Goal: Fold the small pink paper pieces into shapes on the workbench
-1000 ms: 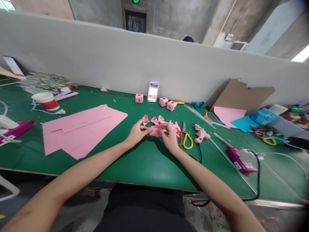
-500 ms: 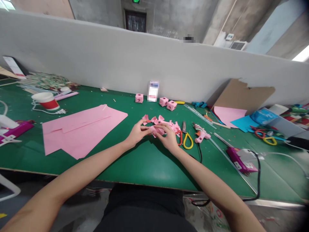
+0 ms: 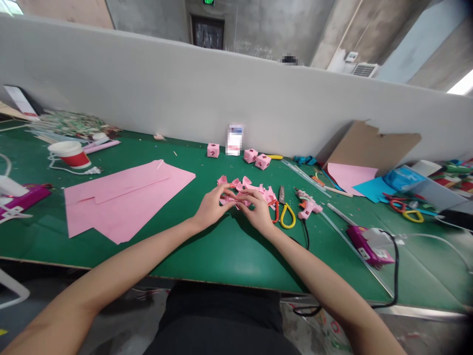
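Note:
My left hand (image 3: 214, 206) and my right hand (image 3: 256, 207) meet over the green table, fingertips almost touching. Between them they pinch a small piece of pink paper (image 3: 229, 201), mostly hidden behind the fingers. Just beyond lie loose pink paper pieces (image 3: 246, 182), some curled, reaching round to the right of my right hand. Scissors (image 3: 287, 215) with one yellow and one orange handle rest beside that hand, blades pointing away. A pink glue gun (image 3: 308, 206) lies to their right, its black cord running toward me.
Large pink sheets (image 3: 125, 202) lie at left, near a paper cup (image 3: 70, 154). Three pink paper cubes, one a lone cube (image 3: 213, 150), stand toward the grey partition (image 3: 148, 88). A purple power strip (image 3: 369, 246) and a cardboard piece (image 3: 369, 148) are at right.
My left hand has shifted slightly, its thumb now closer to my right fingertips. The pink piece between the hands shows less than before.

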Motion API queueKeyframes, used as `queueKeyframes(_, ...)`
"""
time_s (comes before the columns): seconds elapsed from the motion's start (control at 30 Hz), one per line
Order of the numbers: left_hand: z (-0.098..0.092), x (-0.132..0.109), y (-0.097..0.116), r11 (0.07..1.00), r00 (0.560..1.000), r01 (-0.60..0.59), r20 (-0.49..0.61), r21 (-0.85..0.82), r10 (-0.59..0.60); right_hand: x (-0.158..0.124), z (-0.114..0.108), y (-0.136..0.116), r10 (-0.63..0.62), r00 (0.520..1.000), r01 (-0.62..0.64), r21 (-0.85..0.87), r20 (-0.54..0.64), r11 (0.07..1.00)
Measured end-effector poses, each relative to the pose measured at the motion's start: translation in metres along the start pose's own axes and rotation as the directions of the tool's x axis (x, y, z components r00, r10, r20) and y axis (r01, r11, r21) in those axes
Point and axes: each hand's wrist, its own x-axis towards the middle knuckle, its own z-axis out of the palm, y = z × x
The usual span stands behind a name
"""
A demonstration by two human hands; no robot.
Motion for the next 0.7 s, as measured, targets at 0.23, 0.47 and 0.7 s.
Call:
queueKeyframes(0.23, -0.0009, -0.0006, -0.0010, 0.996, 1.000, -0.021, 0.012, 0.087, 0.020, -0.0011, 0.0014, -0.0018, 0.015, 0.999, -0.015, 0.002, 0.031, 1.000)
queueKeyframes(0.47, -0.0035, 0.0011, 0.0027, 0.999, 1.000, 0.012, 0.024, 0.045, -0.013, -0.0011, 0.0013, -0.0038, -0.021, 0.999, 0.019, 0.049, 0.041, 0.999)
queueKeyframes(0.7, -0.0031, 0.0001, -0.0010, 1.000, 1.000, 0.004, 0.023, 0.022, -0.004, -0.0009, 0.0008, 0.0003, 0.047, 0.998, -0.049, 0.056, 0.034, 0.997)
